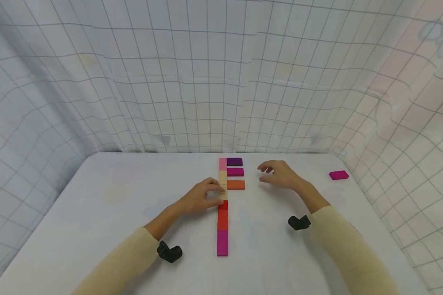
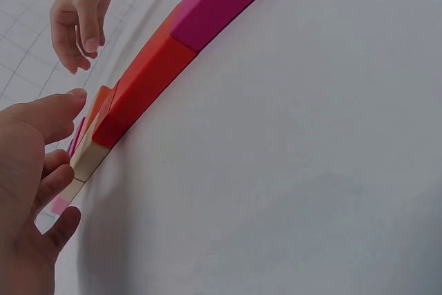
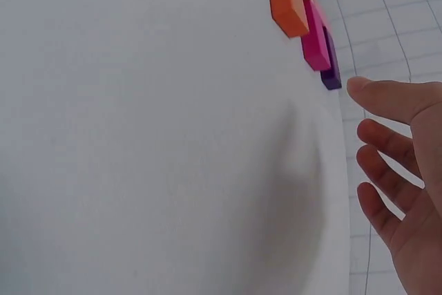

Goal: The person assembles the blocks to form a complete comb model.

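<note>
A straight column of flat coloured blocks runs down the table: pink (image 1: 223, 164) at the far end, then cream blocks (image 1: 222, 177), a red stretch (image 1: 223, 221) and a magenta-purple block (image 1: 222, 243) nearest. From its right side stick out a dark purple block (image 1: 234, 161), a magenta block (image 1: 235, 172) and an orange block (image 1: 236, 185). My left hand (image 1: 200, 196) is at the column's left, its loosely bent fingertips overlapping the cream and red blocks in the head view. Apart from the blocks, my right hand (image 1: 279, 174) hovers right of the orange one, fingers relaxed, holding nothing.
One more magenta block (image 1: 339, 175) lies alone near the table's right edge. White table cloth (image 1: 96, 229) covers the surface. Checked curtains (image 1: 177, 82) stand around the back and sides. A black device (image 1: 170, 252) is on each wrist.
</note>
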`<state>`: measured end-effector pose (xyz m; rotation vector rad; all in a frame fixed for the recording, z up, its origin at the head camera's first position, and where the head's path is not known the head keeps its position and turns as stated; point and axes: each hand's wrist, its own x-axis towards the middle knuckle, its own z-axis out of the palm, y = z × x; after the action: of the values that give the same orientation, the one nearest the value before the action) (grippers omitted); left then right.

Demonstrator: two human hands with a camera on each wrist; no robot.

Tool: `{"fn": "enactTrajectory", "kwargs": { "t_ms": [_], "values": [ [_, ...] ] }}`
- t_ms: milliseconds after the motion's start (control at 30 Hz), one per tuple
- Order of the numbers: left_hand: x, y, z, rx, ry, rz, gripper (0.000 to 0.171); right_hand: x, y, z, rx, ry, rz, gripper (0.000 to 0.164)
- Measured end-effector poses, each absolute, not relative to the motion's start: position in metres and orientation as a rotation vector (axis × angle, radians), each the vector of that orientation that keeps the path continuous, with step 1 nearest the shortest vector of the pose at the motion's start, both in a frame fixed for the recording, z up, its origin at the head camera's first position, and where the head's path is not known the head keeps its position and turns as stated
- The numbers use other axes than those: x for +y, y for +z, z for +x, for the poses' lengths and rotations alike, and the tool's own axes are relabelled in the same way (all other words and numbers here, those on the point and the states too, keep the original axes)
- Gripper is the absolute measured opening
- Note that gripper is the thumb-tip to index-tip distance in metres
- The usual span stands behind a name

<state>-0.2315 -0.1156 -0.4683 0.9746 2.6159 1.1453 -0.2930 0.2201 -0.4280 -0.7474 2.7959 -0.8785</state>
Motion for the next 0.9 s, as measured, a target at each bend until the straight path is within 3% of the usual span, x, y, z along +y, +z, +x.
{"fn": "enactTrajectory", "kwargs": {
  "t_ms": [300, 900],
  "values": [
    [-0.105, -0.467, -0.218, 2.722, 0.969, 0.967, 0.037, 0.278, -0.425, -0.297, 2.905, -0.943, -0.609, 0.039],
    [-0.108, -0.477, -0.217, 2.708, 1.058, 1.010, 0.037, 0.372, -0.429, -0.290, 3.019, -0.978, -0.267, 0.038]
  ]
}}
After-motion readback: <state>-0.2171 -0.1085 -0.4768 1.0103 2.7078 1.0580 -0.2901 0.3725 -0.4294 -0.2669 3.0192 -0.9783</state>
